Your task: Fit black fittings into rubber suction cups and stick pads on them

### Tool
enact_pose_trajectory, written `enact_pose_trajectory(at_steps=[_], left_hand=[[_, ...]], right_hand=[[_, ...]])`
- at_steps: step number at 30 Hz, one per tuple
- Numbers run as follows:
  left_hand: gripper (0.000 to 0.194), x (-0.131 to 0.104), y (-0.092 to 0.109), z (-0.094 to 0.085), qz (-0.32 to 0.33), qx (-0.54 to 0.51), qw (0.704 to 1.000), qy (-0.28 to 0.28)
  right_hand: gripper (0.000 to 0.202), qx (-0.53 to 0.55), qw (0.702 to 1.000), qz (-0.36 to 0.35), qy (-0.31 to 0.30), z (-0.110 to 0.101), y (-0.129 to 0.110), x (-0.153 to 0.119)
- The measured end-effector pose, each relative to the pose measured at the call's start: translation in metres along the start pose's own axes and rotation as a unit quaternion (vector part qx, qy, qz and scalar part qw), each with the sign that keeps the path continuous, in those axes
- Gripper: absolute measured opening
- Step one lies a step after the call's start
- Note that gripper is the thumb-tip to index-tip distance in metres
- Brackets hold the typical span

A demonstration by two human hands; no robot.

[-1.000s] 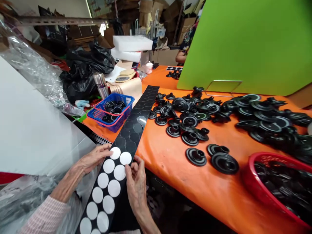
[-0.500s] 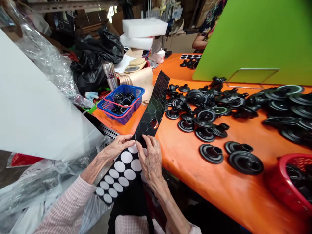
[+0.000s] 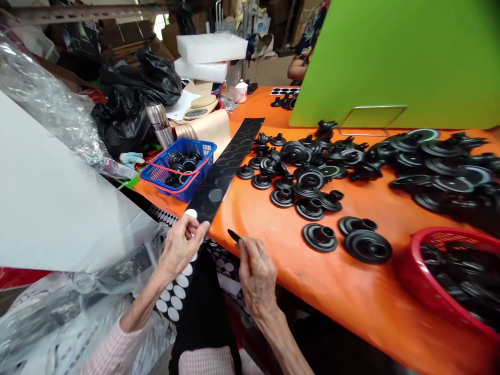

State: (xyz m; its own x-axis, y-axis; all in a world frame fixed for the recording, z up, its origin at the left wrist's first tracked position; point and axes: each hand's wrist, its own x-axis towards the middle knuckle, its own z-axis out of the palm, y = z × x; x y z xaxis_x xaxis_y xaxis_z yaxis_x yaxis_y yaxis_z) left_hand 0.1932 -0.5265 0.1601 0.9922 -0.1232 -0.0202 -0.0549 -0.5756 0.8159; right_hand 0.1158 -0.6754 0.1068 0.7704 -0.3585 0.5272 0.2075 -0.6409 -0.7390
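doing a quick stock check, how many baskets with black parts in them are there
2: the blue basket at the left edge of the orange table, and the red basket at the near right, partly out of view. Others may be hidden.

Black strip (image 3: 225,167) aslant, thin black piece (image 3: 233,236)

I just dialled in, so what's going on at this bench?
A person's left hand is holding the long black strip near the edge of the orange table. The right hand is off the strip, pinching a thin black piece. White discs show on the strip's near end. To the right, black round parts lie in a loose spread, with more in the blue basket and red basket.
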Motion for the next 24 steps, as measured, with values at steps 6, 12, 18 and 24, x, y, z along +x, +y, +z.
enact_pose_trajectory(at_steps=[6,12,18,24], left_hand=[[0.026,-0.024,0.030,0.052,-0.122,-0.272,0.930,-0.216],[0.031,-0.022,0.071,0.103,0.011,-0.091,0.959,-0.268],[0.033,0.000,0.105,0.182,0.218,-0.020,0.953,-0.209],[0.030,0.008,0.095,0.186,-0.020,-0.291,0.907,-0.304]], right_hand=[[0.028,0.093,0.988,0.095,-0.082,-0.039,-0.002,-0.016],[0.026,0.194,0.917,0.338,0.091,-0.088,0.019,-0.015],[0.025,0.162,0.922,0.338,0.095,-0.140,0.034,-0.023],[0.017,0.057,0.958,0.275,0.062,-0.161,0.041,-0.032]])
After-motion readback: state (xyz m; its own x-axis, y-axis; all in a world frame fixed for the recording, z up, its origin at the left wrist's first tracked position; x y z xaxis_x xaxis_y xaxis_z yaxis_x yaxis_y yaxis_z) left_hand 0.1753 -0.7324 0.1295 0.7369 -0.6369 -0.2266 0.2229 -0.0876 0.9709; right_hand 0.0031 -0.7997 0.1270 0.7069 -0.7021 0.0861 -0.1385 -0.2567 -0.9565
